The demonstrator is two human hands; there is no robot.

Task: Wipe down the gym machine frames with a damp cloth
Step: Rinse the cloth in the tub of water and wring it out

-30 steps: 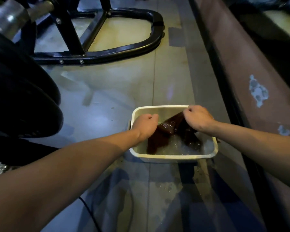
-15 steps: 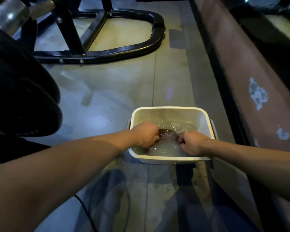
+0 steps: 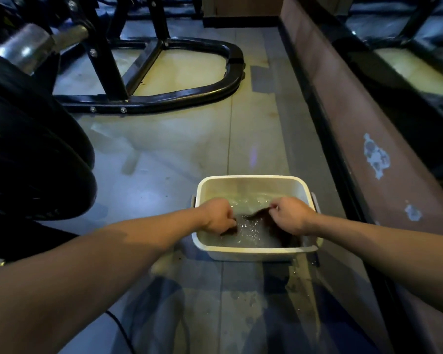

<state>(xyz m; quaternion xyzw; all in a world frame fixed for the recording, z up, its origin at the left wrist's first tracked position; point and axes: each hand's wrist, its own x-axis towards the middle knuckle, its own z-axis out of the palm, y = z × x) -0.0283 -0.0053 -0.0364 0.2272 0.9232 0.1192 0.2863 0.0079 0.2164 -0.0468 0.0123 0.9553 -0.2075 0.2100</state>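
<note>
Fingers (image 3: 275, 207) of both fists grip submerged cloth (image 3: 258, 213).

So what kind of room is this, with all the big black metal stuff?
Most likely a gym. A black machine frame is on the floor, and big black weight plates sit on a steel bar. Both hands, left and right, are rinsing a cloth in a tub.

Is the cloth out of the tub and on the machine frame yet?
No, both hands hold the dark cloth in the tub's water.
</note>
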